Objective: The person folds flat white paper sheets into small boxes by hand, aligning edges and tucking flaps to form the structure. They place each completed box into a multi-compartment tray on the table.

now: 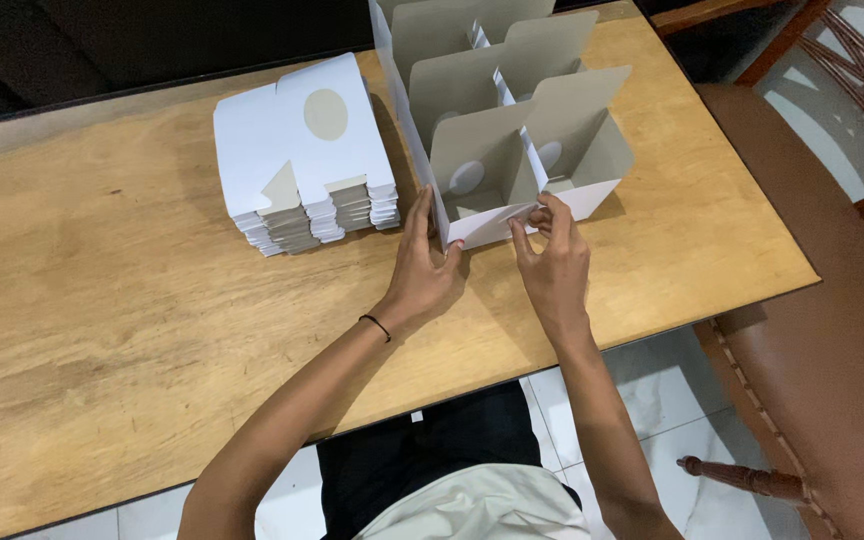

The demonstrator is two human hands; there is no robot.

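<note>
Head view. A white cardboard divider box (512,130), with grey interlocking partitions standing upright in it, sits on the far-right part of the wooden counter (102,300); a stack of flat white die-cut box blanks (302,160) lies just beside it to the left.

Risks, as judged from this view: the near front flap of the box is thin card and is being worked at one corner only. Uneven pressure there could crease it or pop the partitions out of their slots, since they appear held by friction alone. A sideways push from the left could also slide the light box along the smooth counter, or nudge the stack of blanks, whose lower sheets already sit fanned and uneven.

Pose: the left hand (422,275), a dark band at its wrist, lies palm-down with fingers straight and together, pressed against the box's near-left corner, gripping nothing. The right hand (552,260) is raised at the wrist, its fingertips pinched together on the near edge of the front flap beside the centre partition. Both forearms reach forward from the counter's near edge.
</note>
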